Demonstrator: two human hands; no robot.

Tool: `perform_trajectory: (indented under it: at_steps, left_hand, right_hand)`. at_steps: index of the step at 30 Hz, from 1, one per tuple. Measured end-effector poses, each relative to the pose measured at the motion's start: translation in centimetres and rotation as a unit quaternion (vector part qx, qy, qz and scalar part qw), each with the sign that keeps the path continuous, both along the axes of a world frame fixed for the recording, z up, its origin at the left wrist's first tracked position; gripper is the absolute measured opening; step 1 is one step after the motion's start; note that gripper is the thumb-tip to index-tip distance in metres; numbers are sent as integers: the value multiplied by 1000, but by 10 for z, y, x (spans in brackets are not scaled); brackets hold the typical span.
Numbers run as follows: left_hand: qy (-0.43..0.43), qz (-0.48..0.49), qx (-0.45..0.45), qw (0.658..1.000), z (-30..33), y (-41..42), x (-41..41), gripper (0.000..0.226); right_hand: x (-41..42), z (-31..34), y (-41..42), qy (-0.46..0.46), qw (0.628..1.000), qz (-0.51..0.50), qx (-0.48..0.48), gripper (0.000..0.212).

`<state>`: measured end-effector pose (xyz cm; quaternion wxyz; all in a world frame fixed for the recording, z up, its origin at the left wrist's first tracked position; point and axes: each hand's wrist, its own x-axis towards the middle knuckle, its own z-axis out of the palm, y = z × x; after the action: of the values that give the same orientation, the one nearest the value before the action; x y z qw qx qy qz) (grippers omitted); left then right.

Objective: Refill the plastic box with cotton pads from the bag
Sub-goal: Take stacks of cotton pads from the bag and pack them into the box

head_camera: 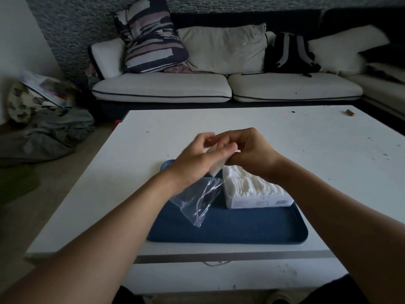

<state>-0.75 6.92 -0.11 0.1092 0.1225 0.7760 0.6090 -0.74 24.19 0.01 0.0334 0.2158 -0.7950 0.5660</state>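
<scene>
Forearms fill the bottom of my view, both reaching over the near table (92, 207) edge. Just past them sits the dark blue tray (230, 229), and on its far right part the plastic box (260, 199), already packed with white cotton pads (247, 183) standing above its rim. Hanging over the tray's left side is the clear bag (197, 200), limp and crinkled, nearly emptied by the look of it. My left hand (197, 159) grips its top, fingers curled round the film and what seems to be a last few pads. My right hand (252, 150) meets it, fingertips pinching at the same white bundle; exactly what each finger holds I cannot tell.

I judge the pads very light, soft and compressible, apt to fan apart, so pinch the stack by its flat faces. The film is slippery and floppy; hold it at the mouth. Beyond lie the sofa (219, 86) and a backpack (289, 53).
</scene>
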Motion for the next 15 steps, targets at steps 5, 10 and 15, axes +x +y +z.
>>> perform_trajectory:
  at_steps: [5,10,15]
  left_hand:
    - [-119,-3,151,981,-2,4,5,69]
    - [-159,49,226,960,0,1,4,52]
    - [-199,2,265,944,4,7,8,36]
  right_hand:
    - [1,2,-3,-20,1000,-12,-18,68]
    - [3,4,-3,14,998,-25,62,103]
    - [8,1,-19,71,994,-66,48,89]
